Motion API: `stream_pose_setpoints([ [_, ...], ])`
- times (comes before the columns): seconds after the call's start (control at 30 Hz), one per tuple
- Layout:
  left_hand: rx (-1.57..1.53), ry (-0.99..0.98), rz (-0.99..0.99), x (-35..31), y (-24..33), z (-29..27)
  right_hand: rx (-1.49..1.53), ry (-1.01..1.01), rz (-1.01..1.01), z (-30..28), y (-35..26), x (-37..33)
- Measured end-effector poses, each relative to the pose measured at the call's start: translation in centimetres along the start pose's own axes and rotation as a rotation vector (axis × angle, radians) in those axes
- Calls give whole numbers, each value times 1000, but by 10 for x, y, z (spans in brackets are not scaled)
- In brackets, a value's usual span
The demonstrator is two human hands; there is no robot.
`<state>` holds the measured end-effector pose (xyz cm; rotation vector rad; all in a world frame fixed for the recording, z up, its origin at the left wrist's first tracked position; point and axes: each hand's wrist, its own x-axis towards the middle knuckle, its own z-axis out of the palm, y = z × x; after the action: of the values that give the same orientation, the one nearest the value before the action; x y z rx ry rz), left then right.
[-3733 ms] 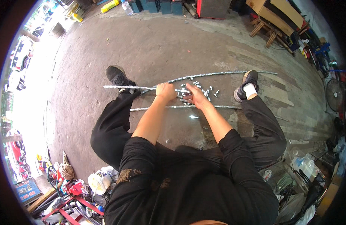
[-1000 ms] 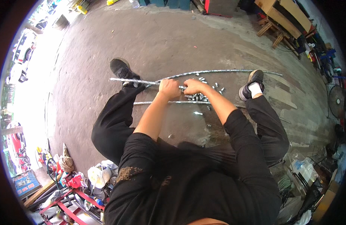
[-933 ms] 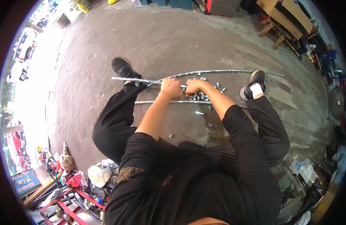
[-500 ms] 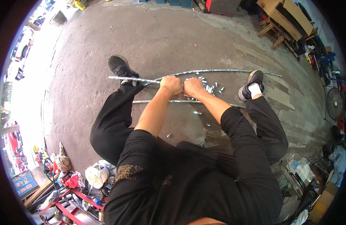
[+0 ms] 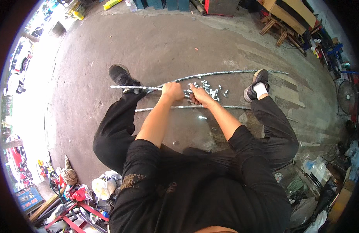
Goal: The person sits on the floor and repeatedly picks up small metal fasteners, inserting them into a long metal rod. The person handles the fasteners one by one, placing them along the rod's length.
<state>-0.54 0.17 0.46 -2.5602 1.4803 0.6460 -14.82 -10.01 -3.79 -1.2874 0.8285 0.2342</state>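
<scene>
My left hand [image 5: 173, 91] is wrapped round a silver segmented strip [image 5: 134, 87], which sticks out to the left over the toe of my left shoe. Close to its right is my right hand [image 5: 201, 96], thumb raised and fingers curled below. Bits of silver metal show in the narrow gap between the hands; what the right fingers grip is mostly hidden. Just beyond the right hand lies a loose scatter of small silver metal pieces [image 5: 214, 94]. One long silver strip [image 5: 226, 72] curves across the floor behind the hands, and a second strip [image 5: 234, 106] runs beneath my forearms.
My black shoes [image 5: 121, 74] stand on either side of the strips on the concrete floor [image 5: 156, 42]. A single silver piece [image 5: 202, 117] lies nearer me. Clutter with a red metal frame [image 5: 70, 221] fills the lower left; a cardboard box [image 5: 292, 15] and a fan [image 5: 346, 97] stand right.
My right hand has turned and its thumb has lifted, opening a small gap from the left hand. The left hand keeps its hold on the strip. The whole view has shifted slightly.
</scene>
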Motion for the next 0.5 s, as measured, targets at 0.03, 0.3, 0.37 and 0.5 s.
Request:
stream_pose_setpoints([
  [0.03, 9, 1, 7, 1, -3, 3, 97, 32, -54, 6, 1, 2],
  [0.3, 13, -34, -14, 2, 3, 3, 359, 189, -228, 8, 5, -10],
  [0.37, 7, -29, -6, -1, 4, 1, 241, 23, -44, -1, 3, -10],
  [0.5, 38, -21, 26, 0, 5, 0, 107, 18, -109, -1, 14, 1],
])
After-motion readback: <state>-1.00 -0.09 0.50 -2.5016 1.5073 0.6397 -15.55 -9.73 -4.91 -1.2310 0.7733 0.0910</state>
